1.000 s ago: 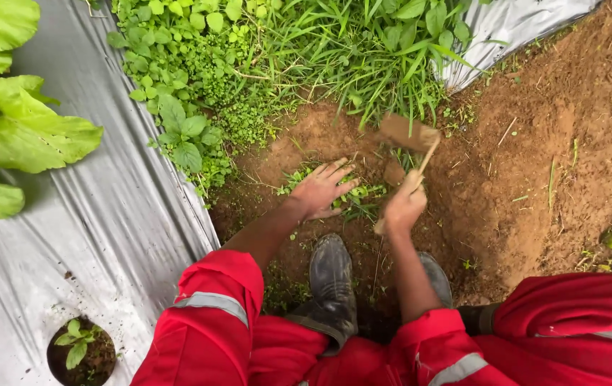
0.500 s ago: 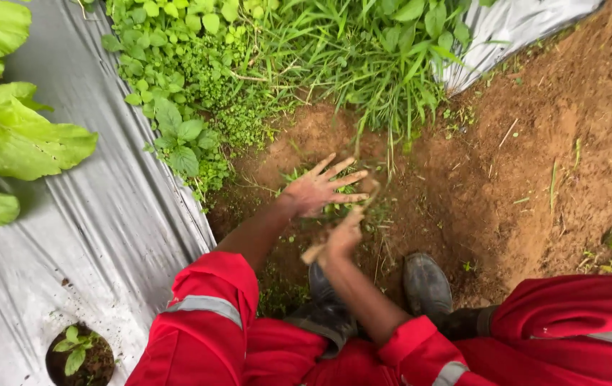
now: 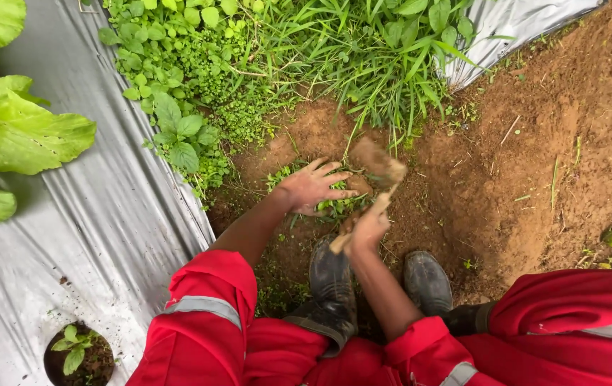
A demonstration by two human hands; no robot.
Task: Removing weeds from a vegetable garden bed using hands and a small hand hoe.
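While gripped by its short wooden handle, small hand hoe (image 3: 377,168) sits with its soil-caked blade just beyond the fingertips, tilted up and away over the bare brown soil (image 3: 535,164), blade blurred. Right hand (image 3: 367,229): grip closed tight around the handle, butt end poking out toward the body below the fist. Left hand (image 3: 311,187): just beside the blade, to its left, fingers spread wide, palm down, pressed on a clump of small green weeds (image 3: 334,206); grip open, not clearly closed on anything. Clump lying between the two hands, touching the left, right under the hoe's handle line. Below the hands, two dark rubber boots (image 3: 334,282) planted in the dirt, red sleeves with grey reflective bands framing them. Beyond the blade, a thick patch of grass and leafy weeds (image 3: 363,57). Left of all that, silver plastic mulch sheet (image 3: 84,214), with a seedling (image 3: 77,350) in a round hole and broad green leaves (image 3: 20,136) at the edge.
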